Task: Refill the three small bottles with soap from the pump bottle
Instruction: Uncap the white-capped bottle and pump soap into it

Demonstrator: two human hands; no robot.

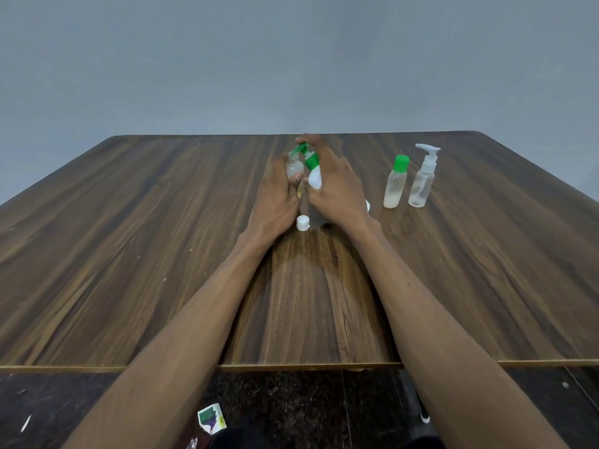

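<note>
Holding a small clear plastic bottle (293, 167), the left hand (275, 199) meets the right hand (337, 186), which grips a white green-collared pump bottle (313, 176). Beside it: loose white cap (303, 222), green-capped bottle (395, 183), clear spray bottle (423, 176).

two bottles (408, 183) right, left clear

A single head-worn wide-angle camera is looking forward and down across the bench (129, 254), both forearms reaching away from it, the grey wall (291, 59) filling the upper half.
</note>
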